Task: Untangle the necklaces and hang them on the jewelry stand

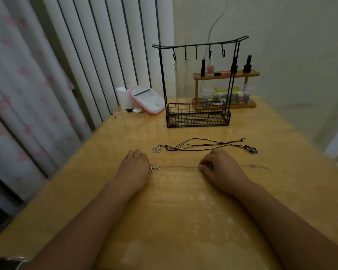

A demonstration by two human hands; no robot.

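Silver chain lies stretched across the surface, between both hands. Left hand rests knuckles-up at the chain's pendant end, fingers curled; whether it grips the chain cannot be told. Right hand pinches the chain partway along. Cord necklaces lie just beyond, partly crossed. Stand sits further back, two chains hanging from its left hooks.

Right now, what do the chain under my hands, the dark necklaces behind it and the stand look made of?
Chain: thin, pale and glinting, probably silver-toned metal. Dark necklaces: matte black and reddish strands, likely cord, with shiny metal-looking pendants. Jewelry stand: thin black wire and mesh, apparently painted metal.
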